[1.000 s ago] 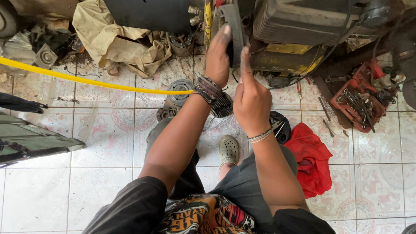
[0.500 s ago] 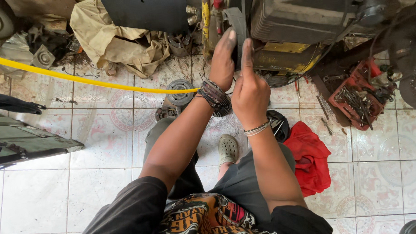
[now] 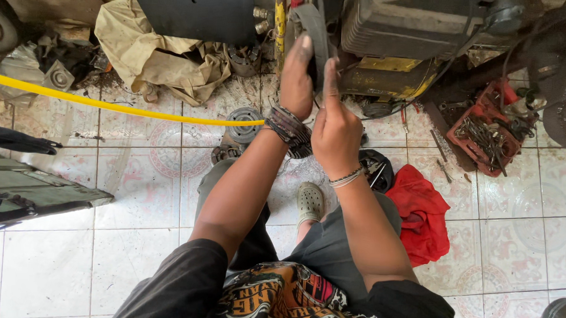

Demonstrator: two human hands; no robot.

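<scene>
Both my hands reach up to a dark grey belt [image 3: 316, 25] that loops around the front of a grimy engine [image 3: 400, 38]. My left hand [image 3: 296, 78], with several bracelets at the wrist, presses flat against the belt's left side. My right hand [image 3: 334, 126] grips the belt's lower part from the right, thumb pointing up along it. I sit on the tiled floor with my green clog [image 3: 310, 201] between my knees.
A yellow hose [image 3: 109, 104] crosses the floor at left. Crumpled beige cloth [image 3: 155, 54] and round metal parts [image 3: 241, 123] lie near the engine. A red rag [image 3: 422, 214] and a red tool tray [image 3: 488, 125] sit at right. A dark panel [image 3: 31, 191] lies at far left.
My two hands have drawn closer together on the belt; the left hand shifted slightly right and the right hand rose a little toward it.
</scene>
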